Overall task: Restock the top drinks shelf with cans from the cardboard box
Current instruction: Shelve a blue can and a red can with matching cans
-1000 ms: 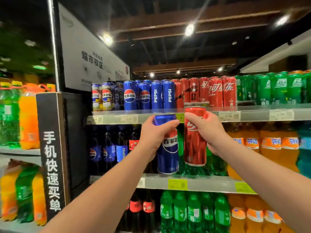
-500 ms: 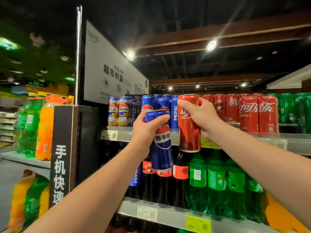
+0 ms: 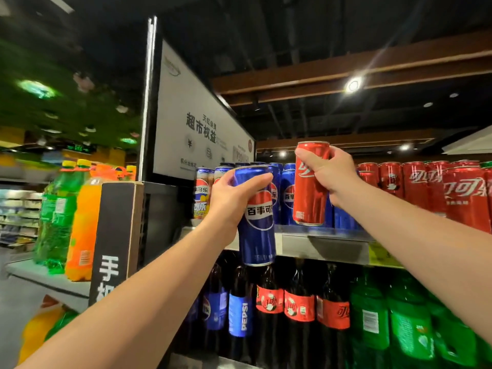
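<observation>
My left hand (image 3: 229,198) grips a tall blue Pepsi can (image 3: 257,222) near its top, holding it upright in front of the top shelf's edge (image 3: 324,243). My right hand (image 3: 330,174) grips a red cola can (image 3: 308,190) higher up, its base just above the shelf surface in front of the blue cans. On the top shelf stand blue Pepsi cans (image 3: 288,195) at the left and red cola cans (image 3: 463,193) at the right. The cardboard box is out of view.
A white sign board (image 3: 191,123) on a black post rises left of the top shelf. Below it hang dark cola bottles (image 3: 298,307) and green bottles (image 3: 372,320). A black end panel (image 3: 114,235) and orange and green bottles (image 3: 69,214) stand to the left.
Both hands have risen with their cans from the second shelf's level up to the top shelf. The red can went higher, now over the shelf surface, and the view tilted upward.
</observation>
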Demonstrator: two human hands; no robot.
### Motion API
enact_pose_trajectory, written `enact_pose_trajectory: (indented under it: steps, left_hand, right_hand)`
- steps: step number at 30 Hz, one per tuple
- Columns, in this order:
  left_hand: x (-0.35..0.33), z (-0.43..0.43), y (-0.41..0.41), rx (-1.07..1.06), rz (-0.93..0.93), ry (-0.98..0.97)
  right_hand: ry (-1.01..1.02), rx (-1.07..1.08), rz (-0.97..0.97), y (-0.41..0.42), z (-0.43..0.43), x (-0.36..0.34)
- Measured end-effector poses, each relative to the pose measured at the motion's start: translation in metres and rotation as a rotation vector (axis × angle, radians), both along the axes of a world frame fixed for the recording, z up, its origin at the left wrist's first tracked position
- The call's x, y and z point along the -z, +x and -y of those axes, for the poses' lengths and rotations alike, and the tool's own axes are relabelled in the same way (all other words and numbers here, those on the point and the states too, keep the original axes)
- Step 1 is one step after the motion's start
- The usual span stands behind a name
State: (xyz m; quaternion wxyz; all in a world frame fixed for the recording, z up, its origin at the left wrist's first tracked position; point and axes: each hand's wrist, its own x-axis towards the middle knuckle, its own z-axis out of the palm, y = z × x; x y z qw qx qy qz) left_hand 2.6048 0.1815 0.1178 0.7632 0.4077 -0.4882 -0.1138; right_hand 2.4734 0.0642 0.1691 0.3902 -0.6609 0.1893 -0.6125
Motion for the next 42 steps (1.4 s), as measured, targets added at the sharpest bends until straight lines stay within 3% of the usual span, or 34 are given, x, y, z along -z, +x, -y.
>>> enact_pose_trajectory:
  steps: [24, 33, 36, 42]
  left_hand:
    - [-0.001, 0.038, 0.039, 0.179, 0.090, 0.030]
    - [0.008, 0.049, 0.032, 0.227, 0.036, -0.009]
    - [0.009, 0.052, 0.026, 0.243, 0.038, -0.003]
    - [0.006, 0.058, -0.003, 0.275, 0.035, -0.017]
  right_hand:
    - [0.037, 0.163, -0.135, 0.060, 0.047, 0.013]
    - [0.012, 0.251, -0.206, 0.053, 0.049, 0.016]
    - [-0.026, 0.339, -0.111, 0.038, 0.040, 0.029]
    - [-0.017, -0.044, -0.057, -0.004, 0.011, 0.074]
